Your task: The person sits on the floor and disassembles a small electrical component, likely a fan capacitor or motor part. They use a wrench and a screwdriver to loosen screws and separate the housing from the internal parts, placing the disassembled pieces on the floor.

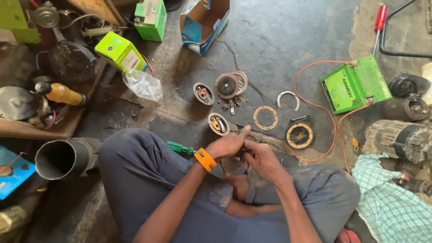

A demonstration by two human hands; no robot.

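I sit cross-legged on a concrete floor. My left hand (227,144), with an orange wristband, and my right hand (263,158) meet over my lap, both closed around a small dark part (243,152) that is mostly hidden by the fingers. My left thumb points up. A green screwdriver handle (180,147) sticks out beside my left wrist; I cannot tell whether a hand holds it. Just beyond my hands on the floor lie round disc parts (218,123) (231,84) (204,93), a brass ring (265,118), a curved metal clip (288,98) and small screws (231,104).
A black and yellow round part (299,134) sits right of the ring. A green battery (355,84) with an orange wire (334,130), motors (398,139) and a checked cloth (387,198) lie right. A metal pipe (63,157), green boxes (120,51), a plastic bag (143,84) and clutter lie left.
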